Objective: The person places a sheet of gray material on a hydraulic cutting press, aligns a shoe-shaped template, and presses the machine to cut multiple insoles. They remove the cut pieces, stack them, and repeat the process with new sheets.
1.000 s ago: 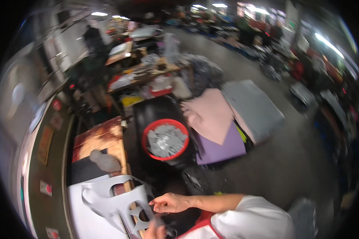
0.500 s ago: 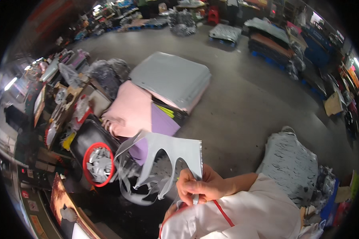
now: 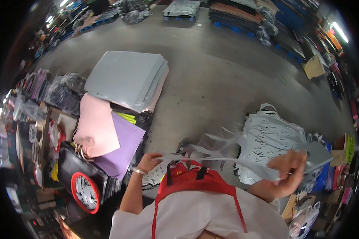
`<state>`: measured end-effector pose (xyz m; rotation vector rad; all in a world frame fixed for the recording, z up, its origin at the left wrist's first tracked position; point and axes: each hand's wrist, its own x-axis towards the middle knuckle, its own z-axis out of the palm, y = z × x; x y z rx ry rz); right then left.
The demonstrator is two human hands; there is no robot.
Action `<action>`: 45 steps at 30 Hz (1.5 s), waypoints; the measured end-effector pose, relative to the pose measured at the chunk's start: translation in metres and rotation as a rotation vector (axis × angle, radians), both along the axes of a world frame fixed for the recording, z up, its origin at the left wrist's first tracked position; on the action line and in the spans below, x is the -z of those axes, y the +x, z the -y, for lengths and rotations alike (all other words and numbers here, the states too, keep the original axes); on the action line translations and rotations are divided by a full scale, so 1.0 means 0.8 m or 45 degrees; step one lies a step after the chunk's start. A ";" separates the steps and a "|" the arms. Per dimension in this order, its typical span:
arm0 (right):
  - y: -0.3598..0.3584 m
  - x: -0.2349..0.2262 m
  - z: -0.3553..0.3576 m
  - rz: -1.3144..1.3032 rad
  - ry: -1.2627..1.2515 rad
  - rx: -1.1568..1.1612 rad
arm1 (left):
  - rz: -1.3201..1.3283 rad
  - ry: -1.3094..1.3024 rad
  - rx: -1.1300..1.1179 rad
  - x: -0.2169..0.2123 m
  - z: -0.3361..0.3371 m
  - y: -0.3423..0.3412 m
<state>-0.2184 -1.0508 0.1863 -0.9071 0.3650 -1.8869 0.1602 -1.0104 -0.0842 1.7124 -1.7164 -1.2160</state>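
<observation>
A grey sheet scrap with large cut-out openings [image 3: 259, 169] stretches in front of me, smeared by motion. My left hand [image 3: 148, 162], a bracelet at its wrist, pinches one end of it. At the other end, my right hand [image 3: 288, 169] is closed on the scrap, its fingers somewhat blurred. Just beyond the scrap and to the right lies a pile of grey cut-out sheets [image 3: 263, 135]. Part of the scrap overlaps that pile in view, and I cannot tell whether they touch.
At the left stands a stack of grey sheets [image 3: 123, 77], with pink sheets [image 3: 97, 127] and a purple sheet [image 3: 125, 143] nearer me. A red-rimmed basket [image 3: 97, 195] holds grey pieces. Loaded pallets [image 3: 231, 18] line the far side of the concrete floor [image 3: 199, 75].
My view has turned right and down. The scrap has swung to the right with my right hand and is now spread between both hands. My left hand has come into clear view.
</observation>
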 end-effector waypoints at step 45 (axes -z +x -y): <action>-0.365 0.149 0.066 1.187 0.951 0.969 | 0.202 -1.399 1.292 -0.233 0.838 -0.832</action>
